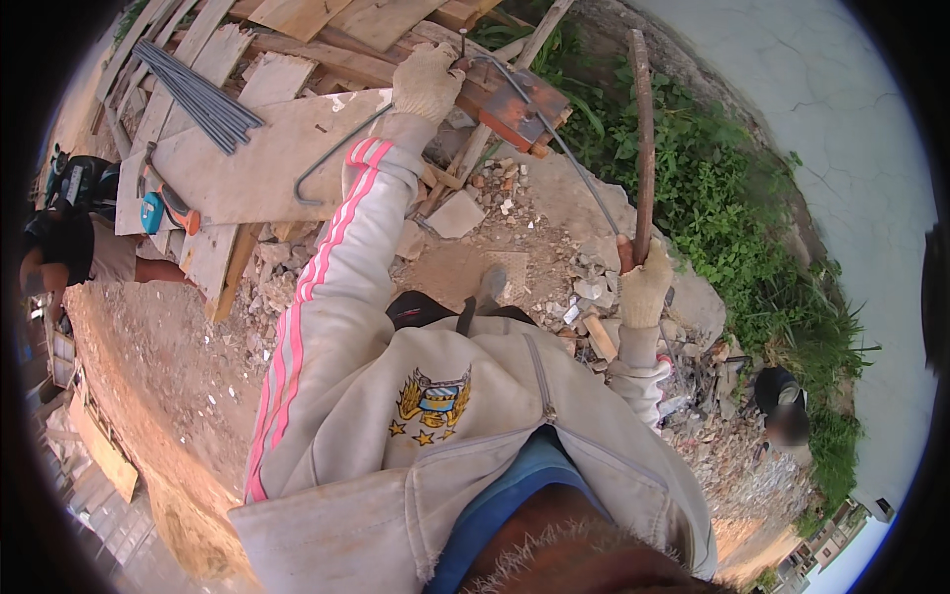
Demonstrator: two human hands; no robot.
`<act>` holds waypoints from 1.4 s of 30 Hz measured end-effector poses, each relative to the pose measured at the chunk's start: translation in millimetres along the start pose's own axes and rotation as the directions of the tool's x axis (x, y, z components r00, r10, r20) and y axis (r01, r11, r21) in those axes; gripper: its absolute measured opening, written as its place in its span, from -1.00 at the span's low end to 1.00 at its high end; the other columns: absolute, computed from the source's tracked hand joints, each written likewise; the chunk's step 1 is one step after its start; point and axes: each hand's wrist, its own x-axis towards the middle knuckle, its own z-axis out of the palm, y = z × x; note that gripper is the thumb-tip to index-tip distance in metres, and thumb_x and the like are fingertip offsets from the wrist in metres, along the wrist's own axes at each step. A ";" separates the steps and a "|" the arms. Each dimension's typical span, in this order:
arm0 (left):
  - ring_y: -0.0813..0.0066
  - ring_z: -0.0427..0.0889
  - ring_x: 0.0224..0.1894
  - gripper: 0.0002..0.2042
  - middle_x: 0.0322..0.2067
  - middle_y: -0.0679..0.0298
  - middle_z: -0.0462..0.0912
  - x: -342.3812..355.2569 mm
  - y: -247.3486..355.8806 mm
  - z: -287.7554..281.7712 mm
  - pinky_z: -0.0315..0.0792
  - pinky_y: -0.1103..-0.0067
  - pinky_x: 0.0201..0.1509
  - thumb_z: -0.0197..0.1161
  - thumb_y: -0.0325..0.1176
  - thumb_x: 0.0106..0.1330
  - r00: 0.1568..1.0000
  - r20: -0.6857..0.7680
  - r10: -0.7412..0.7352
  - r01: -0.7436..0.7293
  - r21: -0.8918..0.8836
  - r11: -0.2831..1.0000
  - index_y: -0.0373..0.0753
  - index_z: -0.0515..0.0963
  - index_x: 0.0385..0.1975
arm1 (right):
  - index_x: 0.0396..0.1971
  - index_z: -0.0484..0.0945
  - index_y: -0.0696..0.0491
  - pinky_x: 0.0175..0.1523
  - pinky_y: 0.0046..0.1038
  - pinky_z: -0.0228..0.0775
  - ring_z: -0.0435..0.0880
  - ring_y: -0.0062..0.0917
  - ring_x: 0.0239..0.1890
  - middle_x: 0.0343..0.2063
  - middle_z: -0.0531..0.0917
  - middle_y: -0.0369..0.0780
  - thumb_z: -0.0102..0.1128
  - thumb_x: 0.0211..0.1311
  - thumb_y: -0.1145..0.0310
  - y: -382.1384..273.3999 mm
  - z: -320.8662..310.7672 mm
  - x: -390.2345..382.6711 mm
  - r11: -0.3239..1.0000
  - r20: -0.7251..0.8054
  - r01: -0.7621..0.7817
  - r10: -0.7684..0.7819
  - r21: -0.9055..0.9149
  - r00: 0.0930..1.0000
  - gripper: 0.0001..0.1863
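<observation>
Off to the right I see a pale, cracked wall (841,148), with green plants (712,223) along its foot. Rubble (727,470) lies over bare dirt ground (148,346), in daylight.

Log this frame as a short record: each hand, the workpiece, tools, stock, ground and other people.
Left hand: pale-gloved, closed over a thin grey bent metal rod
Right hand: pale-gloved, gripping a long brown pole; whether it also holds the rod is unclear
Workpiece: the rod, hooked at one end, crossing above a rust-red flat block
Tools: orange-handled hammer and teal tape measure, side by side
Stock: bundle of straight grey metal rods on pale wooden boards
Ground: broken rubble
Other people: two, left and right
</observation>
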 end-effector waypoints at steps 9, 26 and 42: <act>0.02 0.69 -0.10 -0.75 -0.23 0.07 0.68 0.5 -1.9 -2.5 0.56 0.17 -0.04 0.31 -0.12 0.27 0.999 0.028 0.035 -0.035 0.003 0.999 -0.12 0.68 -0.20 | -0.36 0.57 0.14 -0.34 -0.21 0.40 0.57 -0.12 -0.48 -0.55 0.59 -0.04 0.39 0.34 0.19 2.2 -3.1 -0.9 0.999 0.070 -0.030 0.028 0.031 0.997 -0.69; 0.03 0.68 -0.10 -0.79 -0.21 0.10 0.68 -1.9 -6.6 3.0 0.57 0.18 -0.03 0.27 -0.17 0.31 0.996 -0.008 0.093 -0.093 0.040 0.995 -0.12 0.65 -0.19 | -0.35 0.57 0.07 -0.37 -0.14 0.44 0.66 -0.02 -0.45 -0.55 0.64 -0.01 0.42 0.28 0.10 58.7 -94.1 44.5 0.897 0.285 0.285 -0.191 -0.338 0.939 -0.67; -0.01 0.66 -0.07 -0.76 -0.19 0.07 0.65 -3.8 -6.2 3.4 0.53 0.18 0.00 0.30 -0.23 0.28 0.998 0.047 0.037 -0.038 0.025 0.999 -0.19 0.60 -0.14 | -0.43 0.60 0.08 -0.31 -0.08 0.45 0.66 0.02 -0.42 -0.58 0.62 0.01 0.35 0.24 0.22 77.6 -77.0 168.2 0.770 0.487 0.530 -0.332 -0.355 0.808 -0.77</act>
